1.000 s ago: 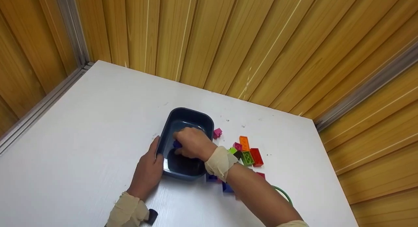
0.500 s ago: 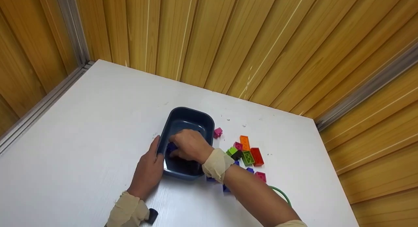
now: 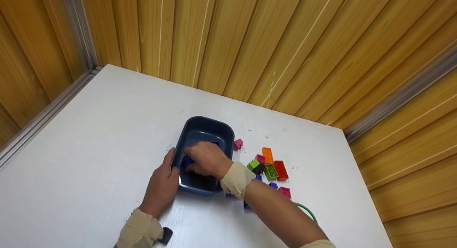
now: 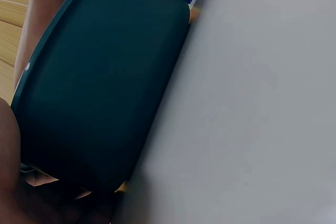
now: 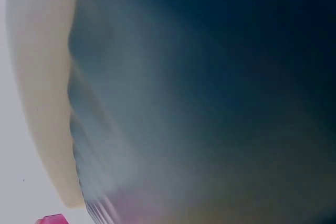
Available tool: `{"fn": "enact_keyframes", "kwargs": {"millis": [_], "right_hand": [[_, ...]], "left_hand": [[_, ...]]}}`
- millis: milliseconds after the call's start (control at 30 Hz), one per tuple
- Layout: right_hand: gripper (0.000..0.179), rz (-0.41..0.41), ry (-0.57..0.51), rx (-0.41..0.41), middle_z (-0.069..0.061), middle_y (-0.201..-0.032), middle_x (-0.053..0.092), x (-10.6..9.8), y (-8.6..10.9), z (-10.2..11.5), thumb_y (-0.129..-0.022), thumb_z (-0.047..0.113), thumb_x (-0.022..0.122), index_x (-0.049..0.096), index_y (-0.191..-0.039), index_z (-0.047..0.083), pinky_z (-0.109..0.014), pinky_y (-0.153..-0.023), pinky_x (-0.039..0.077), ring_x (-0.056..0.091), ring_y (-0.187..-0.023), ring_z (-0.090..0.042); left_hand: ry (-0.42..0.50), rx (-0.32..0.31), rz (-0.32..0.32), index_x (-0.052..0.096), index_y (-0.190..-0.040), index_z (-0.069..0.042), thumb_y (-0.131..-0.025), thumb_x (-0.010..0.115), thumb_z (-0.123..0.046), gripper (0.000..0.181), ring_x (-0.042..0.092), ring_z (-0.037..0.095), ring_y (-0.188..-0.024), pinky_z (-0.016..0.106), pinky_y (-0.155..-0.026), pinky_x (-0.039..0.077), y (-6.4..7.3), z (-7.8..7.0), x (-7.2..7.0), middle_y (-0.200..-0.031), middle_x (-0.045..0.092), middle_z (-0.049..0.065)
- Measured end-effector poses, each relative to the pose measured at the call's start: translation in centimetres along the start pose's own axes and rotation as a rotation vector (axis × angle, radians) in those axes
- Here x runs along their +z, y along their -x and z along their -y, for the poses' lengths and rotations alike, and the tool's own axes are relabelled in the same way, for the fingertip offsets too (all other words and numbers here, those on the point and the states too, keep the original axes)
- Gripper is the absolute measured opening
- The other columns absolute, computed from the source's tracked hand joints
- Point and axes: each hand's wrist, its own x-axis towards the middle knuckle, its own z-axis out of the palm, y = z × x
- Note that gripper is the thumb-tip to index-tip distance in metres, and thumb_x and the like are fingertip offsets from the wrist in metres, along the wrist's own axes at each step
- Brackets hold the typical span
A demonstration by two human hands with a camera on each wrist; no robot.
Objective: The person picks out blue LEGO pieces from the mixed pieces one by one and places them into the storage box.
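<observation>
The lower part of the right hand (image 3: 207, 158) is lost in the shade of the dark blue tray (image 3: 210, 126), and the blue block (image 3: 187, 161) pinched between its thumb and fingers shows only in part, inside the tray near the left wall. The right wrist view is mostly a dark blur, with a pink block (image 5: 52, 219) cut off at its lower edge. The right forearm (image 3: 282, 212) hides part of the blue blocks (image 3: 247, 205) beside the tray and the green curved piece (image 3: 307, 212). That arm reaches in diagonally from the lower right, knuckles uppermost. The left hand (image 3: 160, 187) rests against the tray's left side, thumb at the rim; 2 views leave it unclear whether its fingers curl, so its grip cannot be told. Beige wrapping (image 3: 237, 180) covers both wrists.
</observation>
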Motion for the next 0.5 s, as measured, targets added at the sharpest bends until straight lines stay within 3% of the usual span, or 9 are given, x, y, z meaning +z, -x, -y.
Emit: {"fn": "enact_keyframes", "kwargs": {"millis": [167,400,500], "right_hand": [[0.035,0.015,0.043,0.005,0.0,-0.1,0.076,-0.4,0.4,0.0,-0.09,0.039,0.082,0.076,-0.117,0.017,-0.032,-0.085,0.061,0.071,-0.091,-0.015],[0.055,-0.047,0.105,0.007,-0.003,-0.122,0.073,-1.9,1.0,-0.1,-0.091,0.052,0.077,0.069,-0.134,0.019,-0.037,-0.098,0.057,0.066,-0.11,-0.021],[0.062,-0.064,0.107,0.018,-0.004,-0.136,0.07,-2.6,1.4,-0.1,-0.092,0.056,0.074,0.066,-0.14,0.019,-0.042,-0.107,0.053,0.063,-0.124,-0.024]], "left_hand": [[0.0,-0.002,0.006,0.029,-0.165,-0.008,-0.106,0.041,-0.013,0.06,0.061,0.028,-0.127,0.054,-0.109,0.048,0.1,-0.2,0.1,-0.157,0.051,0.021],[-0.036,-0.016,0.019,0.027,-0.165,-0.008,-0.106,0.039,-0.015,0.061,0.06,0.027,-0.106,0.045,-0.094,0.048,0.0,-0.2,-0.1,-0.15,0.058,0.022],[-0.032,-0.008,0.02,0.027,-0.165,-0.008,-0.107,0.039,-0.014,0.06,0.062,0.027,-0.11,0.047,-0.096,0.049,0.0,-0.2,-0.1,-0.15,0.057,0.023]]}}
